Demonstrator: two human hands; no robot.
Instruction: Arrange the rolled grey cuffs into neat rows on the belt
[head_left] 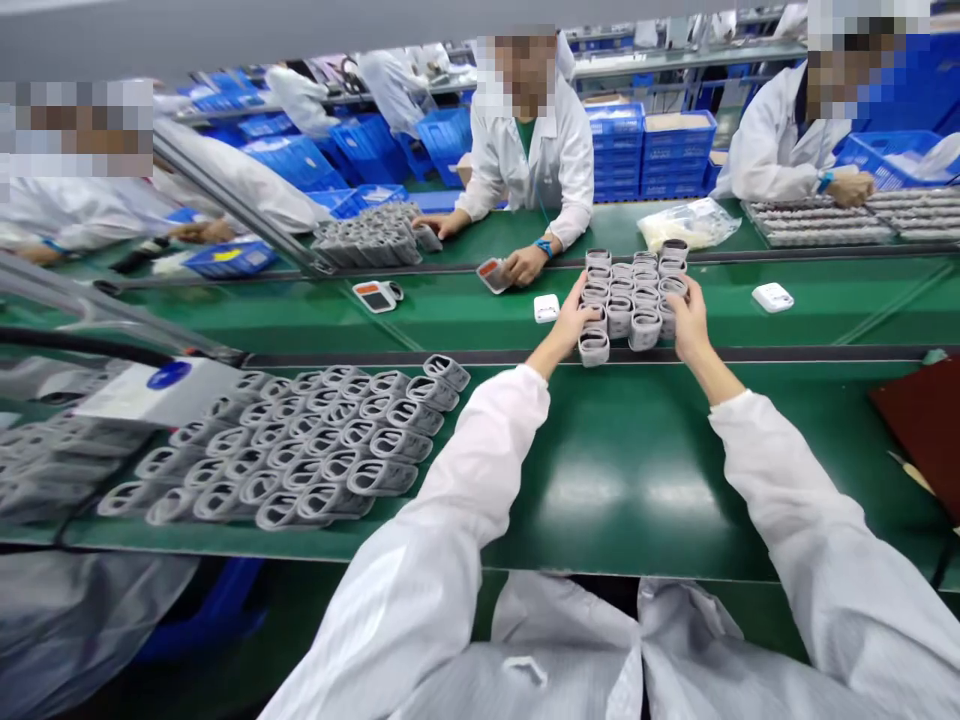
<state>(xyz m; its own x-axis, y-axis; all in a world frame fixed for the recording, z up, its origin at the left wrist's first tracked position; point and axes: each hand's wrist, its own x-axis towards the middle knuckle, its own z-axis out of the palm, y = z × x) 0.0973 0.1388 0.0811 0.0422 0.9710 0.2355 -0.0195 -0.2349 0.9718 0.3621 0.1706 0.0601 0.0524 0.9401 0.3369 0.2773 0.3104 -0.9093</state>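
Both my arms reach forward over the bench to a block of rolled grey cuffs (621, 298), packed upright side by side. From the left, my left hand (574, 318) presses against the block, its fingers curled on the outer cuffs. On the opposite side my right hand (688, 315) grips the block, with the thumb on the near cuffs. The block is over the green conveyor strip, close to its near edge; whether it rests there or is lifted, I cannot tell. A small white device (547, 308) lies just left of my left hand.
Many more rolled cuffs (322, 440) stand on the green bench (600, 470) at left, beside a white box (169, 390). A co-worker's hand (525, 265) holds a cuffed device across the strip. Another white device (772, 297) lies at right, near a dark red board (922, 430).
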